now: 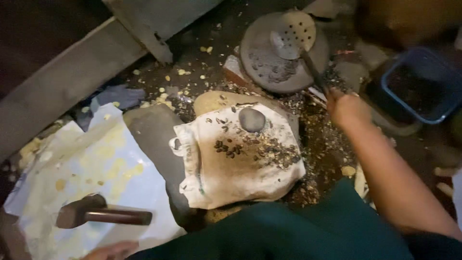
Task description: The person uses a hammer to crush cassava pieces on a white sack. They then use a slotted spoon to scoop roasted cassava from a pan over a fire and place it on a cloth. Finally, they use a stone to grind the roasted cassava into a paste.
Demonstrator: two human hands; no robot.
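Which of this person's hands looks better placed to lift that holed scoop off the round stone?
Probably the right. The right hand already lies at the end of the slotted ladle handle on the round stone. The left hand sits far off at the bottom edge, near the hammer.
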